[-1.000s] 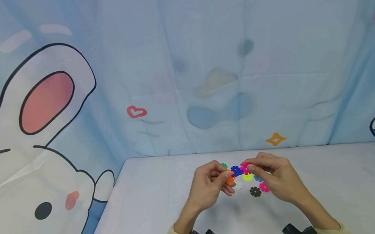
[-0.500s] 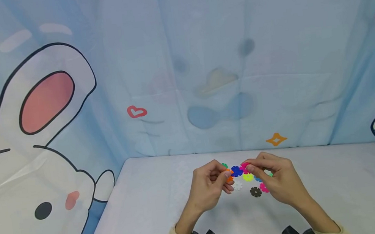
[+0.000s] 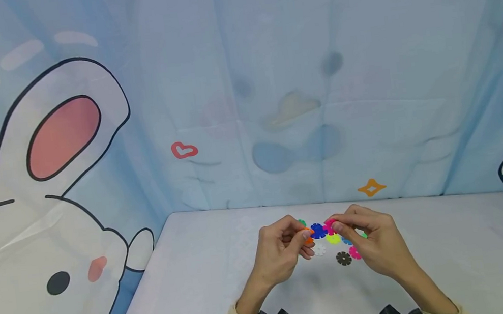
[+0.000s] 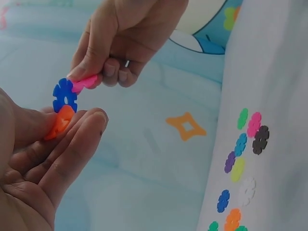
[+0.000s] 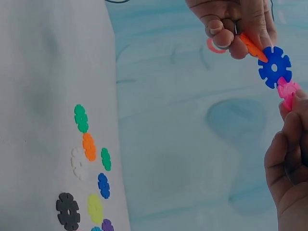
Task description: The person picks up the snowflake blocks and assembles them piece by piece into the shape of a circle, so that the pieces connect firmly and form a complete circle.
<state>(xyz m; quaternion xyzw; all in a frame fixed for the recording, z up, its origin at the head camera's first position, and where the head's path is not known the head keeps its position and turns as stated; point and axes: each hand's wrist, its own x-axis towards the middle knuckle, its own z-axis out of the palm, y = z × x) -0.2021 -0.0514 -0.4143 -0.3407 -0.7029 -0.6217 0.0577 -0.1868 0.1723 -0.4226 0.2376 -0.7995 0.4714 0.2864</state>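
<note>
Between my hands, raised over the table, three notched snowflake discs form a row. The blue snowflake disc is in the middle, slotted between an orange snowflake disc and a pink snowflake disc. My left hand pinches the orange disc between thumb and fingers. On the other side, thumb and forefinger of my right hand grip the pink disc, covering part of it. In the left wrist view the orange and pink discs stand at an angle to the blue one.
Several loose snowflake discs lie on the white tabletop below my hands, among them a black disc, a white disc, a yellow disc and a purple disc. A printed blue curtain hangs behind the table.
Almost nothing differs. Both hands keep their hold on the joined discs, with only a very slight shift in view.
</note>
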